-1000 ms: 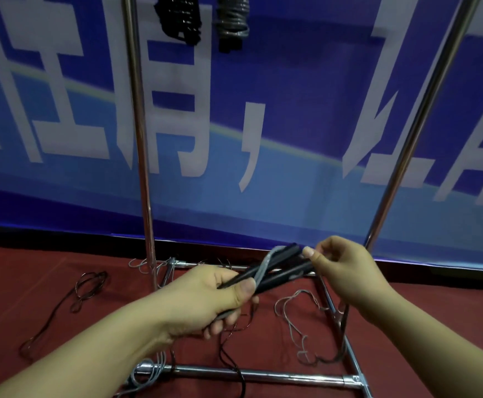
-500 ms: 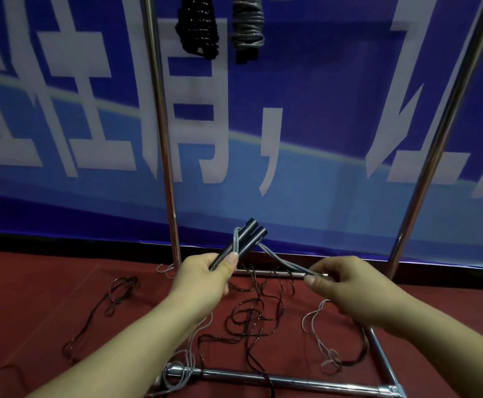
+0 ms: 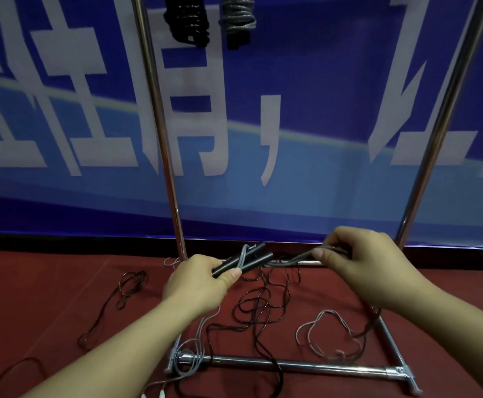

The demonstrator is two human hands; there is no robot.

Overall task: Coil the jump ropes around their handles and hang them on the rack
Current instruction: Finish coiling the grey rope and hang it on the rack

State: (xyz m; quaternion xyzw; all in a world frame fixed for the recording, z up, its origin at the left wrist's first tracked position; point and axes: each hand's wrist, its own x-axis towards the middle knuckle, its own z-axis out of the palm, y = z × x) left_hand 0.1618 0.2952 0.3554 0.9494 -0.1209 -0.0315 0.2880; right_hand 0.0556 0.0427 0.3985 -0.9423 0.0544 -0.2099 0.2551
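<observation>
The left hand [image 3: 198,280] grips a pair of black cylindrical jump-rope handles [image 3: 243,260] held side by side, angled up to the right above the red carpet [image 3: 47,297]. The right hand [image 3: 364,262] pinches the thin grey rope [image 3: 295,257], which seems to loop once round the handles. Behind stands the chrome tubular rack [image 3: 160,124], two coiled rope bundles [image 3: 211,20] hanging at its top.
</observation>
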